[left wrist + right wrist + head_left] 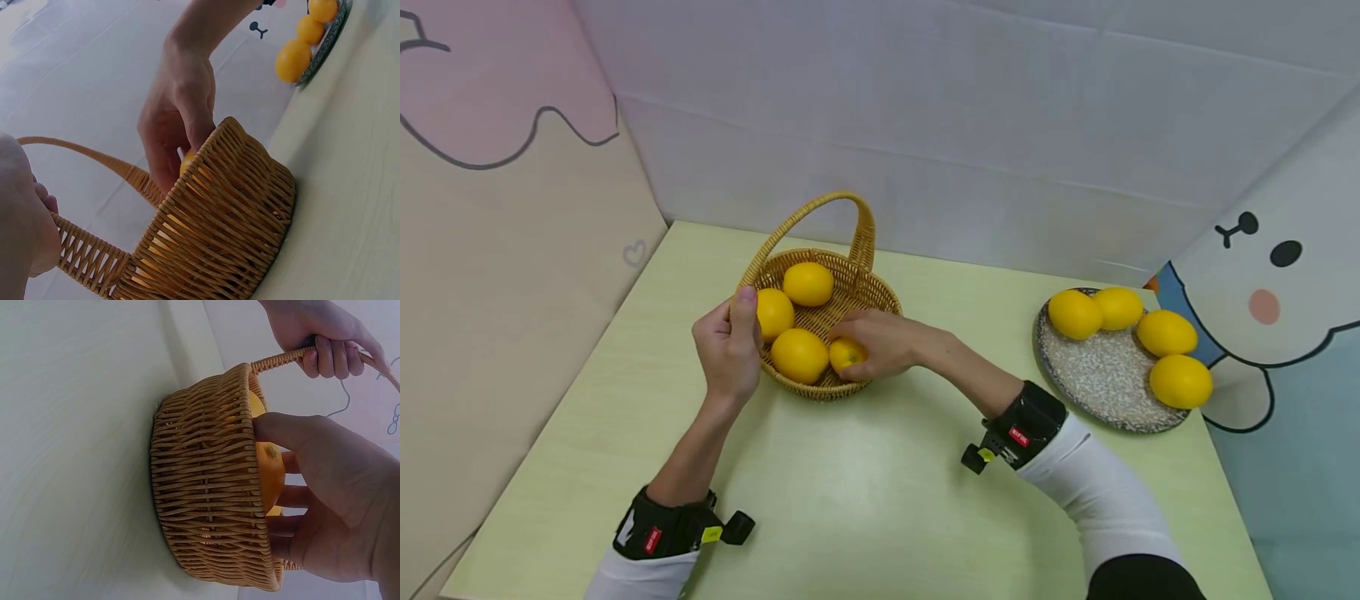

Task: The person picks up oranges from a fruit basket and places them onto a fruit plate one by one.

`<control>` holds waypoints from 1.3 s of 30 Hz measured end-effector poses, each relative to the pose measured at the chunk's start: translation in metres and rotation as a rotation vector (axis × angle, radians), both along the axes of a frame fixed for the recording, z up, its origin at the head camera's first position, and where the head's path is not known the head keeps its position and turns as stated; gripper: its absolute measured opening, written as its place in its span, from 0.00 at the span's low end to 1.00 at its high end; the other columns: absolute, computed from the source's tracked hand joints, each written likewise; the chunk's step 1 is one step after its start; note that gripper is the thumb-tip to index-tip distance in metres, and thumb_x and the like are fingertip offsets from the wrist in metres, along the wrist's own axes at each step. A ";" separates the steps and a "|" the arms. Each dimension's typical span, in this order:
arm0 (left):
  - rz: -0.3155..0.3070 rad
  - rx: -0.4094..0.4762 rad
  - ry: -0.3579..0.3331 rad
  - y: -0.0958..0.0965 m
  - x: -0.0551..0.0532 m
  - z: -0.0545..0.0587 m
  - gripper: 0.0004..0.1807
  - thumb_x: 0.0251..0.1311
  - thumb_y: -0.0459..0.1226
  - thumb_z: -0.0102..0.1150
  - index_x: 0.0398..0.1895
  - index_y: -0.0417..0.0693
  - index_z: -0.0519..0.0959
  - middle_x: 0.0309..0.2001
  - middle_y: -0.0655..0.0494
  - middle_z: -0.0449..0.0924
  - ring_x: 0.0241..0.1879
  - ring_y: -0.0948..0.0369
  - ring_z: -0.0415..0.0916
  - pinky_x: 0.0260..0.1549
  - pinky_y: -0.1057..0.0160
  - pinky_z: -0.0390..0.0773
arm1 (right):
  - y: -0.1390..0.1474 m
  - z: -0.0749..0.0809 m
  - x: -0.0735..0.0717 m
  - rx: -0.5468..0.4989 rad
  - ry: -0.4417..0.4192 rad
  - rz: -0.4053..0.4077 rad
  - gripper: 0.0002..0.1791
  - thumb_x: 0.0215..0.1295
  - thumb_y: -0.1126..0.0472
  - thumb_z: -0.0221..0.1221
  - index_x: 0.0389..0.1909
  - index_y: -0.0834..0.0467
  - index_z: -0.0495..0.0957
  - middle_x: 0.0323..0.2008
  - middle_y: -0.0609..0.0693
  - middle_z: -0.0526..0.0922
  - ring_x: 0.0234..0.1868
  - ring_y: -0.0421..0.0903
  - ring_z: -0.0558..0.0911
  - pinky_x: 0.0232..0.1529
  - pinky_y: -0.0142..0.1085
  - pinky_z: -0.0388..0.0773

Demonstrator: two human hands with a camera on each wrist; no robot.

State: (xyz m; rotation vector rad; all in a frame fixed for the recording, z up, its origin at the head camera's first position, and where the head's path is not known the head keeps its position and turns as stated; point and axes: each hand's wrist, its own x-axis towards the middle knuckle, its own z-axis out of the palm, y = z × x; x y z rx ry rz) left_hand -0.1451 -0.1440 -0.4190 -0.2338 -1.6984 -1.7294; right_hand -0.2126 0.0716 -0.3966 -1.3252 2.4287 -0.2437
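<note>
The head view shows the right hand [883, 342] gripping one lemon [847, 355] at the near right inside the wicker basket [876, 293], and at far right a speckled plate [1097, 375] of four lemons, only three visible from the left wrist. The right wrist view best reveals the left hand's [328, 344] fingers wrapped round the basket's handle [281, 360].

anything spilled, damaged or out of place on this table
Nothing looks spilled or damaged. Mildly odd: on the plate, four yellow fruits sit along its far and right sides, leaving the rest bare, so it looks lopsided. The basket looks intact.
</note>
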 end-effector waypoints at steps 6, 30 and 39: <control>-0.007 0.004 0.000 0.000 0.000 0.000 0.32 0.76 0.35 0.51 0.08 0.37 0.59 0.08 0.65 0.56 0.06 0.68 0.53 0.04 0.72 0.49 | -0.001 0.000 0.000 0.013 0.012 0.005 0.29 0.68 0.47 0.62 0.67 0.56 0.77 0.63 0.52 0.78 0.63 0.46 0.74 0.66 0.45 0.71; -0.009 0.002 -0.010 -0.001 0.000 0.000 0.33 0.76 0.37 0.51 0.08 0.37 0.58 0.08 0.65 0.56 0.06 0.68 0.52 0.04 0.71 0.48 | 0.005 0.001 -0.003 -0.120 0.039 0.010 0.30 0.65 0.50 0.63 0.65 0.61 0.77 0.62 0.52 0.80 0.61 0.45 0.76 0.65 0.43 0.73; -0.003 0.000 -0.016 -0.001 0.000 0.000 0.33 0.76 0.37 0.51 0.08 0.37 0.59 0.07 0.65 0.56 0.06 0.68 0.53 0.04 0.71 0.49 | 0.011 0.010 -0.004 -0.264 0.069 -0.042 0.29 0.63 0.50 0.63 0.63 0.59 0.78 0.60 0.50 0.79 0.59 0.43 0.74 0.61 0.42 0.73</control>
